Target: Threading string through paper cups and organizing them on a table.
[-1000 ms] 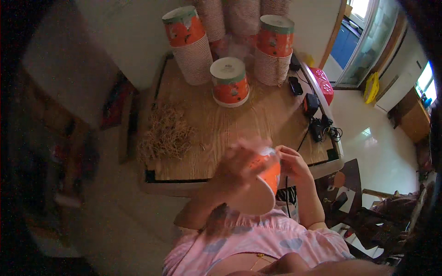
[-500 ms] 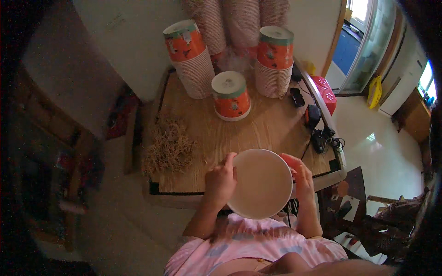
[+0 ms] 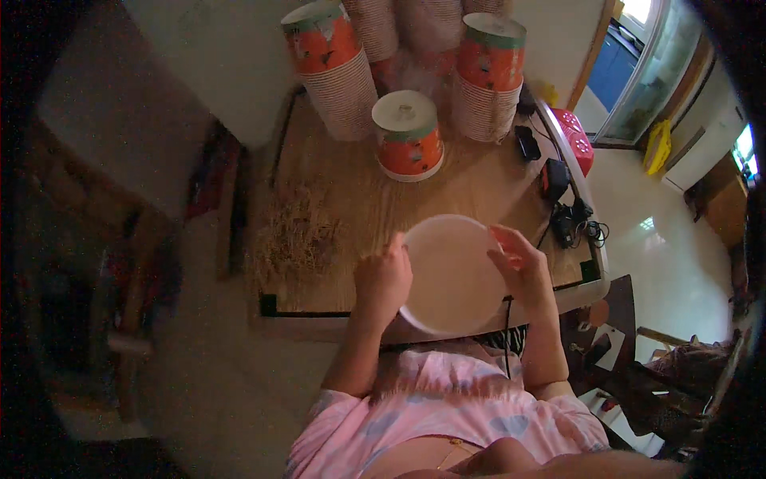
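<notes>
Between my hands is a round paper tub [image 3: 453,275], its wide mouth and pale inside turned toward me, over the table's front edge. My left hand [image 3: 384,275] grips its left side, thumb near the rim. On the opposite side, my right hand [image 3: 523,259] holds the rim with curled fingers. Farther back, an orange and green paper tub [image 3: 411,152] stands upside down by itself. Behind it rise a left stack [image 3: 335,80] and a right stack [image 3: 488,80] of similar nested tubs, also upside down.
A tangle of dry brown strands [image 3: 297,239] lies on the wooden table [image 3: 359,199] at left. Black adapters and cables [image 3: 568,223] line its right edge. More wrapped stacks [image 3: 431,36] stand at the back. A red plastic stool [image 3: 573,140] is beyond the table.
The whole view has shifted, so the table and its stacks appear higher. Both hands have carried the tub slightly forward, still holding it by its sides.
</notes>
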Demonstrator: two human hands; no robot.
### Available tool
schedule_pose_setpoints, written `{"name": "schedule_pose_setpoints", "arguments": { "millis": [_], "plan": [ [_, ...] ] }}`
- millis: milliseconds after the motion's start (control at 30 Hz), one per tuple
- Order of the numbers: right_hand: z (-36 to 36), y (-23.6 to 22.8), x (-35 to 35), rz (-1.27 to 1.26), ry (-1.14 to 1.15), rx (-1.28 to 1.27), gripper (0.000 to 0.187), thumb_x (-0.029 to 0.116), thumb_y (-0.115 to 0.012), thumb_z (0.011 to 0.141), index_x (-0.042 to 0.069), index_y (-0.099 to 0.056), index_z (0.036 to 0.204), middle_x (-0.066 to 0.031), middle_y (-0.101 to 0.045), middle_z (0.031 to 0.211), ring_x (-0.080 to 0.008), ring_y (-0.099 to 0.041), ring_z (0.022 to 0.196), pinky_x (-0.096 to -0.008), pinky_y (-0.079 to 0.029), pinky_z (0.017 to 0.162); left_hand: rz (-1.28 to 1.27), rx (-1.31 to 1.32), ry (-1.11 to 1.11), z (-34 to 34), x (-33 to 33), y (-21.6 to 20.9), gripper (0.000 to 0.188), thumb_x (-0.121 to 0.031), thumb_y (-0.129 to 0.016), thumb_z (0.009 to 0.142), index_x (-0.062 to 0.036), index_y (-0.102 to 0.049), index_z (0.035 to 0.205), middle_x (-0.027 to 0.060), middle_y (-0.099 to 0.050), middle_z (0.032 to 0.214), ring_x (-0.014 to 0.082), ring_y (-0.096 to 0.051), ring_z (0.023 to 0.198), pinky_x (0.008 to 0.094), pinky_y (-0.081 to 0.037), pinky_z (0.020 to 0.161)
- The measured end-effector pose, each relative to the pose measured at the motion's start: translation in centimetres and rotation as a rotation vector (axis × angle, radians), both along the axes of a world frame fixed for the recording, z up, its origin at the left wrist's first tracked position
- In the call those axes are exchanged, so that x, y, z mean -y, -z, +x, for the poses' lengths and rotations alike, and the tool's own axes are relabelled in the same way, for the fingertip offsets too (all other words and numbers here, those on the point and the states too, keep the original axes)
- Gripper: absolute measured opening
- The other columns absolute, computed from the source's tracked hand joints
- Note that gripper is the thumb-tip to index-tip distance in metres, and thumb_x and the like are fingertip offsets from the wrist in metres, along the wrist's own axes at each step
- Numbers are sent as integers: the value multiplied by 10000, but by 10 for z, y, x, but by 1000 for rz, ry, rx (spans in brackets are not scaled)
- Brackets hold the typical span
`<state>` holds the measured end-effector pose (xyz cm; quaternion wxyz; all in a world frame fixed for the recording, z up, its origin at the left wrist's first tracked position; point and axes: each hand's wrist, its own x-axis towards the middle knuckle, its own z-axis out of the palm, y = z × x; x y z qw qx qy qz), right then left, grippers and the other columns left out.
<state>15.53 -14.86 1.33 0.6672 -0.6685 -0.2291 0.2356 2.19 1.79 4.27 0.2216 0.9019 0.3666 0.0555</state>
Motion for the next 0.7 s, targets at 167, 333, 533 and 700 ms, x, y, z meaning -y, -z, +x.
{"name": "schedule_pose_setpoints", "arguments": {
  "millis": [167, 333, 533, 700],
  "plan": [
    [52, 62, -15, 115, 157, -307, 238, 124, -552, 847, 34, -545, 1067, -63, -581, 934, -171, -559, 778, -302, -472, 683, -63, 314, 66, 16, -13, 37, 287, -190, -478, 900, -42, -511, 1143, 195, -618, 956, 324, -619, 857, 400, -490, 737],
    [53, 28, -20, -457, 93, 755, 336, 61, -504, 780, 98, -493, 1114, -132, -536, 1007, -344, -554, 870, -394, -460, 761, -233, 725, 31, -18, -27, 88, 313, -138, -507, 879, -80, -484, 1185, 151, -614, 989, 292, -612, 887, 375, -488, 723],
    [44, 16, -27, -285, 62, 574, 481, -70, -533, 735, 113, -480, 1176, -106, -509, 1099, -273, -512, 1000, -342, -432, 868, -169, 592, -112, -93, -69, 185, 198, -105, -570, 830, -103, -575, 1028, 85, -560, 859, 241, -591, 729, 348, -471, 623],
    [32, 8, -19, -322, 132, 690, 451, -43, -561, 763, 100, -487, 1185, -73, -492, 1137, -198, -474, 1061, -322, -421, 879, 36, 519, -153, -98, -76, 159, 121, -167, -565, 846, -81, -602, 924, 82, -544, 843, 253, -571, 715, 360, -459, 607]
  ]
}}
